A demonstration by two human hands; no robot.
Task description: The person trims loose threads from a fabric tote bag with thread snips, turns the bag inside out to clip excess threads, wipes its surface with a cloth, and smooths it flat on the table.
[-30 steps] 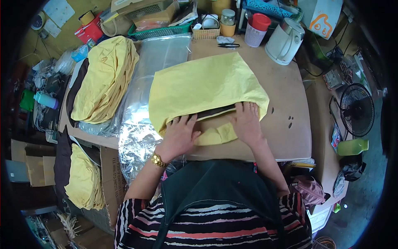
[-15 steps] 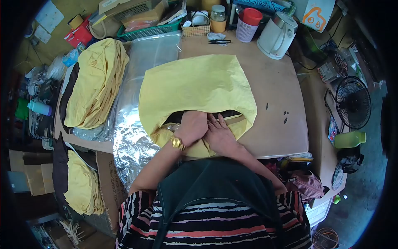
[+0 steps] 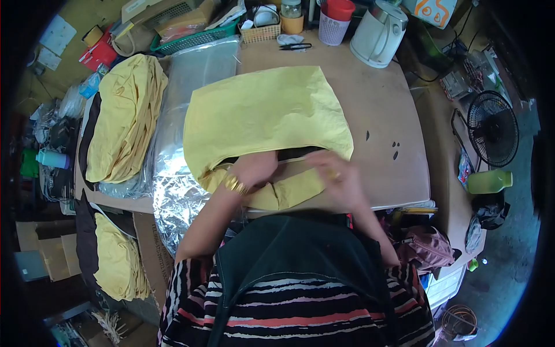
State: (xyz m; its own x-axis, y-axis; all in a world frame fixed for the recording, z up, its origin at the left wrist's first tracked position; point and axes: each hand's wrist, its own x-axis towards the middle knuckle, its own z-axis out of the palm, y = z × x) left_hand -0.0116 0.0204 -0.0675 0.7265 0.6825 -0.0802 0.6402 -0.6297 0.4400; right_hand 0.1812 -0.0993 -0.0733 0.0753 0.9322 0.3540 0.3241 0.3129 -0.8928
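Note:
A yellow fabric bag (image 3: 269, 113) lies flat on the table, its opening facing me and dark cloth showing inside. My left hand (image 3: 257, 168), with a gold watch at the wrist, reaches into the left part of the opening; its fingers are hidden by the cloth. At the right end of the opening is my right hand (image 3: 341, 180), touching or very near the edge. Motion smears its fingers, so I cannot tell their grip. Between the hands, the bag's lower yellow edge (image 3: 298, 189) hangs toward me with a seam in it.
Clear plastic sheets (image 3: 188, 115) lie left of the bag, beside a stack of yellow fabric pieces (image 3: 124, 118). Another yellow stack (image 3: 118, 260) sits lower left. Thread snips (image 3: 295, 46), a white kettle (image 3: 378, 34) and baskets line the back. A black fan (image 3: 492, 134) stands far right.
My right hand has moved right, away from my left hand, along the opening. The lower edge of the bag now shows between them. The view has shifted slightly.

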